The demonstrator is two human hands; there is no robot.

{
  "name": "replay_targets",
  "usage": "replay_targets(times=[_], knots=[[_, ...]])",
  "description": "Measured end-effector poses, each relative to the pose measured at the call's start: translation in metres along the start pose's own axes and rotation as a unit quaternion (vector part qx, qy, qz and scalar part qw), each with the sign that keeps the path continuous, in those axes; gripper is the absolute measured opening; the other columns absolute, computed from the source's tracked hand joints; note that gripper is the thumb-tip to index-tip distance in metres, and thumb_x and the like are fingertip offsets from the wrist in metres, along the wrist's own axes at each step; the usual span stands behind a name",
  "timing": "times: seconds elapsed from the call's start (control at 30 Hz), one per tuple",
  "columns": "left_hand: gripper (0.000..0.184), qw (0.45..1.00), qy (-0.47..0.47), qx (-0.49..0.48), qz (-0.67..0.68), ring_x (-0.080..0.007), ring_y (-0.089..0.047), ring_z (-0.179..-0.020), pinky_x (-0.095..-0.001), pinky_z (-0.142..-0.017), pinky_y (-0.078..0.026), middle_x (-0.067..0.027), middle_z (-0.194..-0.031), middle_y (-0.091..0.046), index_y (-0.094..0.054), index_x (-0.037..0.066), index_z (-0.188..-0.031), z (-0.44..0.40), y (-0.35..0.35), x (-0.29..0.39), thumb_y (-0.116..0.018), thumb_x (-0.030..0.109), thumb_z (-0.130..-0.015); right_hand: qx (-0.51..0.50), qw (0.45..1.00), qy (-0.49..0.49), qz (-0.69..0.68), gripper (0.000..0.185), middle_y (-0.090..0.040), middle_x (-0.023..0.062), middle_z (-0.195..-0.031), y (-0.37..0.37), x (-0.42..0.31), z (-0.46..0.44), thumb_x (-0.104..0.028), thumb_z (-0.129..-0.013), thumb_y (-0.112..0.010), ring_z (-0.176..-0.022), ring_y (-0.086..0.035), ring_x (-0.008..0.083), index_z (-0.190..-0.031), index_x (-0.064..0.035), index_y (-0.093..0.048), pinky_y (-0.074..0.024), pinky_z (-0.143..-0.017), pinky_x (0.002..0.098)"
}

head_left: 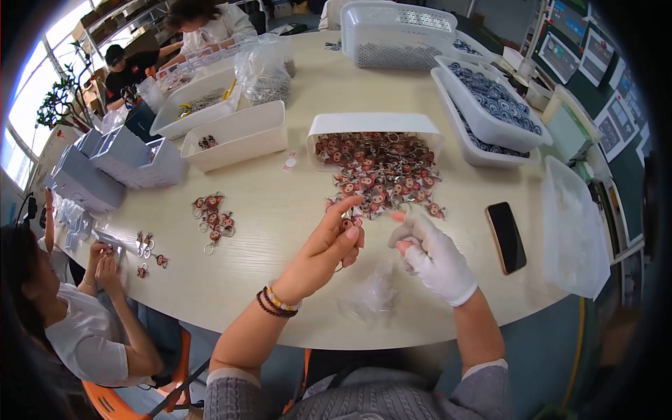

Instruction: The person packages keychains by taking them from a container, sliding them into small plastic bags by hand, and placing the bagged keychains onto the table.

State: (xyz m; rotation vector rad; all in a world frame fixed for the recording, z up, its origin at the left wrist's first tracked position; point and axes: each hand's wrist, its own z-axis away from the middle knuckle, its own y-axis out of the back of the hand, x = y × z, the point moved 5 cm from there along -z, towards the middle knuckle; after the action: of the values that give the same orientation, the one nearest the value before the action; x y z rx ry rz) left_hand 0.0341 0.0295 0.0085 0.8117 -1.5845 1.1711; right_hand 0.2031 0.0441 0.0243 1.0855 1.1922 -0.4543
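Small brown-and-red figure keychain (348, 225) clamped in the fingers of the left hand (318, 255).
Fingers of the white-gloved right hand (435, 257) stand apart beside it; beyond the fingers, a brown keychain pile (383, 171) spills from a white plastic bin (374, 124).

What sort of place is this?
Probably a small workshop that handles keychains: a heap of them spills from a white bin, a clear tub holds small parts, and another person works at the same table.
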Motion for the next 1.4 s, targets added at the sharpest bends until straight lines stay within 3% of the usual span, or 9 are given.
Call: replay_targets(times=[0.07, 0.2, 0.27, 0.37, 0.53, 0.7, 0.8, 1.23, 1.4], knots=[[0.045, 0.995, -0.019, -0.011, -0.094, -0.0075, -0.036, -0.062, -0.0205, -0.058, -0.036, -0.0048, -0.084, -0.049, -0.022, 0.007, -0.139, 0.001, -0.009, -0.001, -0.036, 0.007, -0.096, 0.050, 0.979, -0.061, -0.187, 0.022, -0.063, 0.0081, -0.088, -0.001, 0.007, 0.001, -0.004, -0.085, -0.055, -0.083, -0.061, 0.0134, -0.107, -0.0013, -0.051, -0.0486, -0.071, 0.0272], [0.046, 0.989, -0.042, -0.001, -0.139, -0.0086, -0.045, -0.066, -0.0215, -0.063, -0.041, -0.0077, -0.087, -0.053, -0.023, 0.004, -0.138, 0.006, -0.020, -0.007, -0.039, 0.003, -0.095, 0.054, 0.948, -0.114, -0.292, 0.016, -0.062, 0.0066, -0.092, -0.002, 0.011, 0.002, -0.004, -0.086, -0.056, -0.086, -0.059, 0.0092, -0.100, -0.0015, -0.050, -0.0478, -0.074, 0.0234], [0.046, 0.984, -0.058, 0.056, -0.158, -0.0111, -0.056, -0.074, -0.0233, -0.069, -0.045, -0.0115, -0.089, -0.058, -0.026, 0.001, -0.136, 0.010, -0.021, -0.008, -0.042, 0.000, -0.093, 0.107, 0.934, 0.027, -0.341, 0.008, -0.061, 0.0056, -0.094, -0.001, 0.013, -0.002, -0.004, -0.087, -0.054, -0.085, -0.058, 0.0097, -0.092, -0.0026, -0.048, -0.0472, -0.078, 0.0233], [0.037, 0.957, -0.097, 0.076, -0.263, -0.0143, -0.065, -0.078, -0.0244, -0.070, -0.049, -0.0121, -0.090, -0.065, -0.038, 0.000, -0.128, 0.012, -0.023, -0.010, -0.045, 0.000, -0.092, 0.131, 0.900, 0.006, -0.417, 0.008, -0.060, 0.0037, -0.094, -0.012, 0.015, -0.006, -0.005, -0.087, -0.055, -0.084, -0.057, 0.0080, -0.089, -0.0039, -0.048, -0.0466, -0.079, 0.0228], [0.035, 0.939, -0.139, 0.092, -0.302, -0.0183, -0.067, -0.082, -0.0262, -0.070, -0.051, -0.0130, -0.090, -0.066, -0.043, -0.002, -0.127, 0.015, -0.034, -0.011, -0.045, 0.000, -0.092, 0.151, 0.934, -0.004, -0.325, 0.010, -0.055, -0.0003, -0.084, -0.018, 0.017, -0.003, -0.009, -0.088, -0.058, -0.082, -0.054, 0.0046, -0.089, -0.0059, -0.048, -0.0458, -0.080, 0.0216], [0.039, 0.899, -0.188, 0.092, -0.385, -0.0192, -0.068, -0.080, -0.0267, -0.071, -0.051, -0.0138, -0.090, -0.066, -0.042, -0.002, -0.131, 0.015, -0.037, -0.013, -0.046, 0.000, -0.092, 0.163, 0.895, -0.004, -0.416, 0.013, -0.052, -0.0015, -0.076, -0.018, 0.006, -0.001, -0.007, -0.088, -0.057, -0.074, -0.054, 0.0035, -0.083, -0.0044, -0.045, -0.0499, -0.063, 0.0217], [0.038, 0.906, -0.186, 0.109, -0.365, -0.0193, -0.068, -0.078, -0.0259, -0.070, -0.051, -0.0138, -0.090, -0.066, -0.043, -0.002, -0.129, 0.014, -0.037, -0.015, -0.047, 0.000, -0.091, 0.173, 0.921, -0.009, -0.350, 0.012, -0.052, -0.0011, -0.074, -0.018, 0.014, -0.002, -0.007, -0.088, -0.057, -0.070, -0.054, 0.0031, -0.083, -0.0040, -0.046, -0.0500, -0.057, 0.0220], [0.038, 0.935, -0.111, 0.088, -0.326, -0.0193, -0.067, -0.079, -0.0271, -0.072, -0.051, -0.0136, -0.091, -0.065, -0.041, -0.005, -0.130, 0.015, -0.030, -0.023, -0.045, -0.002, -0.092, 0.145, 0.961, 0.005, -0.234, 0.007, -0.055, -0.0001, -0.075, -0.015, 0.016, -0.007, -0.001, -0.085, -0.054, -0.069, -0.052, 0.0034, -0.083, -0.0024, -0.049, -0.0464, -0.061, 0.0215], [0.036, 0.946, -0.117, 0.062, -0.295, -0.0181, -0.067, -0.081, -0.0266, -0.071, -0.052, -0.0136, -0.092, -0.065, -0.043, -0.004, -0.129, 0.010, -0.027, -0.022, -0.045, 0.000, -0.093, 0.043, 0.968, -0.011, -0.249, 0.008, -0.059, 0.0023, -0.080, -0.004, 0.017, -0.009, -0.004, -0.087, -0.054, -0.072, -0.055, 0.0054, -0.081, -0.0026, -0.048, -0.0479, -0.066, 0.0229]])
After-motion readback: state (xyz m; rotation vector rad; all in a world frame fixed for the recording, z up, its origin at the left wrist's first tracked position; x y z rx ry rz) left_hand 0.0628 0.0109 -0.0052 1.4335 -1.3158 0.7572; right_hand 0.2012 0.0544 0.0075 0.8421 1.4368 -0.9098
